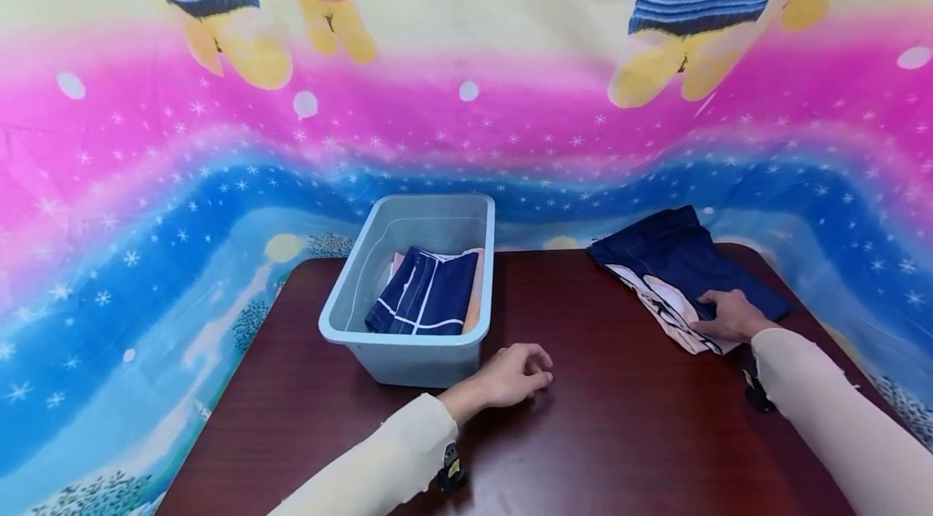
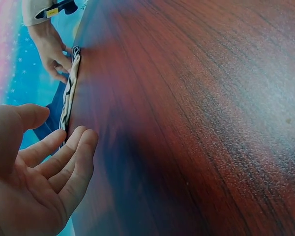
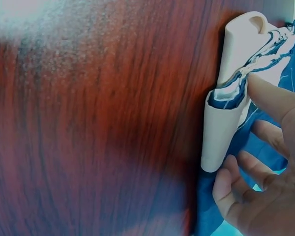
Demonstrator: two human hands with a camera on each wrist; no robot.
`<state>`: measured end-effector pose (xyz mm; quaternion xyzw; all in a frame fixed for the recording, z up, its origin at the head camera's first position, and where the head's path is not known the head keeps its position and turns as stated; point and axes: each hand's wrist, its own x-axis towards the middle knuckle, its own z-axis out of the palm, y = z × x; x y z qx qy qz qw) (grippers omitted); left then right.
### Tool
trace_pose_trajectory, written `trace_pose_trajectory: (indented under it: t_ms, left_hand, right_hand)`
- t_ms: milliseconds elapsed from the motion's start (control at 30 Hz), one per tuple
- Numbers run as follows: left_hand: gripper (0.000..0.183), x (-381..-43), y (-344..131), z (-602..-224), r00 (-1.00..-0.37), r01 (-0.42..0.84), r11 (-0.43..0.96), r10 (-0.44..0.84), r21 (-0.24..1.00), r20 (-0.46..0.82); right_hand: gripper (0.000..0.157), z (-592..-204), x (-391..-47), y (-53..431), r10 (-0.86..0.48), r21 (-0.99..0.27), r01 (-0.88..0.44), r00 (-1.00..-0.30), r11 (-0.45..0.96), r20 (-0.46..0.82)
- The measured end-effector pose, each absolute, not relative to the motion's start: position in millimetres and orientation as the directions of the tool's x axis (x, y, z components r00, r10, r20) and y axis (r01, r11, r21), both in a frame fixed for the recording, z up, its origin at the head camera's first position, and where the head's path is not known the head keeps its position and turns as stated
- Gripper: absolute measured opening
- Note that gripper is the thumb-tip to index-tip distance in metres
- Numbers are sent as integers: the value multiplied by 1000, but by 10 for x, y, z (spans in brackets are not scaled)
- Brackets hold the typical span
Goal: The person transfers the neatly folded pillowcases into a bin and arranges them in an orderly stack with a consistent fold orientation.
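My left hand [image 1: 513, 376] hovers over the table in front of the bin's right corner, fingers loosely bent and holding nothing. In the left wrist view its palm and fingers [image 2: 86, 147] are spread apart. At the right, my right hand [image 1: 731, 315] rests at the near edge of a folded dark blue cloth [image 1: 666, 249] and a cream-pink patterned cloth [image 1: 674, 309] beside it. The right wrist view has the thumb [image 3: 275, 101] touching the layered folds [image 3: 221, 132], the other fingers spread lower down, apart from the thumb.
A grey-blue plastic bin [image 1: 408, 362] stands at the left of the dark red-brown table [image 1: 583, 419]. Inside it lie a folded navy cloth with white lines [image 1: 426, 293] and a peach cloth [image 1: 475, 297]. A printed curtain [image 1: 510, 119] hangs behind the table.
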<state>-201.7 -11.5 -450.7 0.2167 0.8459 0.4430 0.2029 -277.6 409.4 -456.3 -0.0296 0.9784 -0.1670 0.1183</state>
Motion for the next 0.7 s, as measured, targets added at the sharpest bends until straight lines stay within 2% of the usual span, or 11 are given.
trace_pose_trajectory:
  t_ms: [700]
  left_hand:
    - [18, -2015, -156, -4500, -834, 161, 507, 529, 847, -158]
  right_hand:
    - [77, -4568, -2737, 4039, -117, -325, -41, -969, 945, -219]
